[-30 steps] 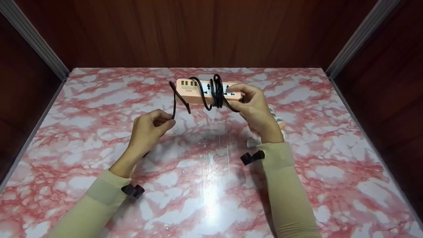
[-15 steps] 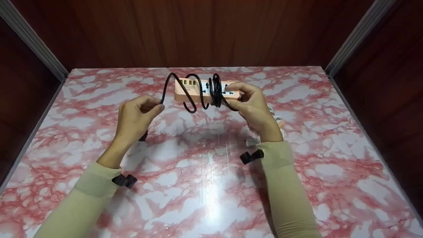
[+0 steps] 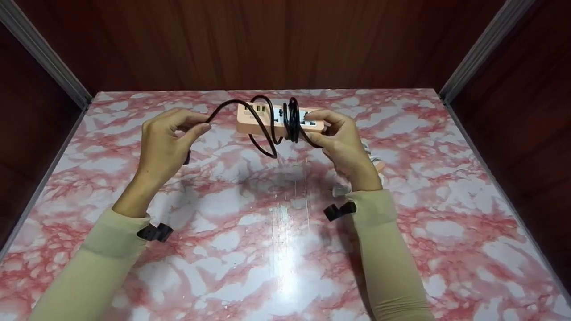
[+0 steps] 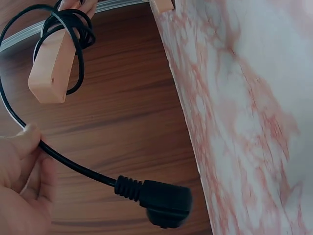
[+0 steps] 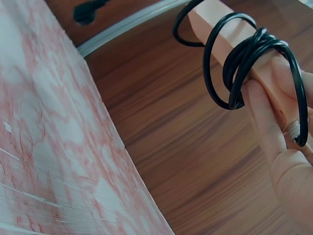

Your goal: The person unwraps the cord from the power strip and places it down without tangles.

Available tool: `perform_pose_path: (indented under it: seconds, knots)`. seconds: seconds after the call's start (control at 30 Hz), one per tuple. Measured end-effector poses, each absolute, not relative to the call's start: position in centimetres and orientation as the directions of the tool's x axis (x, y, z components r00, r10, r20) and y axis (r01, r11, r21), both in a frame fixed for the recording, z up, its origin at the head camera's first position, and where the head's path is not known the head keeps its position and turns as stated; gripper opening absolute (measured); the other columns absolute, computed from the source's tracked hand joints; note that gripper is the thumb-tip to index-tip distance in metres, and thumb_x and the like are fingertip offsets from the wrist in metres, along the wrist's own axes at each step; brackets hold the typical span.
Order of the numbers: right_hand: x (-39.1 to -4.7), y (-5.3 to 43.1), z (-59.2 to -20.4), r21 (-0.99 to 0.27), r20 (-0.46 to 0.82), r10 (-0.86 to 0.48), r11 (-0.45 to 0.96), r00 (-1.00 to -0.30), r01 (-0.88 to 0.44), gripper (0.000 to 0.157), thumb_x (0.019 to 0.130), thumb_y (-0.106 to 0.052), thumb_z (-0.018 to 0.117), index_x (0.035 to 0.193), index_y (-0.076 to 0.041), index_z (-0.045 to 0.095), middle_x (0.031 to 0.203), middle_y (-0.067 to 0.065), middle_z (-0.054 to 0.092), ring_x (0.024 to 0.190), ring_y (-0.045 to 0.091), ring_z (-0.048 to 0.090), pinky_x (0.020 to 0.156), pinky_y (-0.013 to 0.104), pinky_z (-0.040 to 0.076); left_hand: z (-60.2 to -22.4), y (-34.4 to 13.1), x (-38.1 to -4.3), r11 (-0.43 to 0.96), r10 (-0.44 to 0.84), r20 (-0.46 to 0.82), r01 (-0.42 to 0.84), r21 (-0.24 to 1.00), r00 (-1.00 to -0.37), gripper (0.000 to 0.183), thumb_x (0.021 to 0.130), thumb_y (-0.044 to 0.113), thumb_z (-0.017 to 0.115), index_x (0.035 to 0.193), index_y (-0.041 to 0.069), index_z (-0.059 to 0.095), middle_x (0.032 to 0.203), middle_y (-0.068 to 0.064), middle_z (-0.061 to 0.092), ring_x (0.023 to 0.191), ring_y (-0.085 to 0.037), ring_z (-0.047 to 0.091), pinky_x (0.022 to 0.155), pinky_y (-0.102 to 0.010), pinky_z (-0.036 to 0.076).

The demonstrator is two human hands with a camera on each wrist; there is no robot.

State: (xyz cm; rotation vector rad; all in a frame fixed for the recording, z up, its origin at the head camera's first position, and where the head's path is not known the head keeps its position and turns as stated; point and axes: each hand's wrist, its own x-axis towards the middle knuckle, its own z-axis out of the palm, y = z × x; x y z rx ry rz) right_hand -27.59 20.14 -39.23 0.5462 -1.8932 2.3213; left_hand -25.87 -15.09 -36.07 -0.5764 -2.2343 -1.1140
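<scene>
Several turns of black cord (image 3: 293,120) were seen around the strip (image 3: 279,118), which was held above the table (image 3: 223,267), pinched between thumb and fingers of the right hand (image 3: 345,142). Since the earlier views, the cord had been drawn leftward, pinched at the left hand's (image 3: 167,138) fingertips; slack was judged gained, the coil undisturbed. Red-marbled tabletop was enclosed by dark wood walls (image 3: 276,44).

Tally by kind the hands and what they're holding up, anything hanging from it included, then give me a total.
Hands: 2, left hand and right hand
Power strip: 1
Black cord: 1
Black plug: 1
Total: 5
</scene>
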Motion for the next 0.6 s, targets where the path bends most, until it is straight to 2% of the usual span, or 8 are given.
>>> perform_pose_path:
  seconds: [0.3, 0.4, 0.6]
  knots:
    - [-27.6, 20.1, -39.3, -0.925, 0.333, -0.132, -0.240, -0.934, -0.296, 0.029, 0.087, 0.014, 0.076, 0.111, -0.002, 0.077, 0.117, 0.014, 0.069, 0.084, 0.016, 0.067, 0.072, 0.022, 0.058, -35.9, -16.1, -25.3, 0.504, 0.250, 0.769, 0.757, 0.416, -0.589, 0.012, 0.090, 0.008, 0.082, 0.102, 0.009, 0.084, 0.093, -0.002, 0.079, 0.084, -0.012, 0.071, 0.077, -0.013, 0.048]
    - [-27.5, 20.2, -39.3, -0.929, 0.325, -0.118, -0.225, -0.938, -0.293, 0.028, 0.088, 0.013, 0.076, 0.111, -0.003, 0.078, 0.120, 0.013, 0.069, 0.076, 0.012, 0.062, 0.067, 0.020, 0.055, -36.1, -16.6, -25.0, 0.496, 0.289, 0.792, 0.792, 0.357, -0.538, 0.015, 0.088, 0.003, 0.083, 0.102, 0.008, 0.084, 0.094, -0.004, 0.079, 0.082, -0.017, 0.072, 0.076, -0.010, 0.046]
    - [-27.5, 20.3, -39.3, -0.937, 0.313, -0.107, -0.198, -0.944, -0.288, 0.028, 0.088, 0.012, 0.076, 0.112, -0.003, 0.078, 0.121, 0.012, 0.069, 0.067, 0.009, 0.055, 0.059, 0.018, 0.047, -36.5, -17.7, -24.5, 0.488, 0.387, 0.789, 0.832, 0.264, -0.477, 0.023, 0.086, -0.002, 0.082, 0.106, 0.009, 0.084, 0.096, -0.007, 0.078, 0.079, -0.017, 0.069, 0.077, -0.007, 0.043]
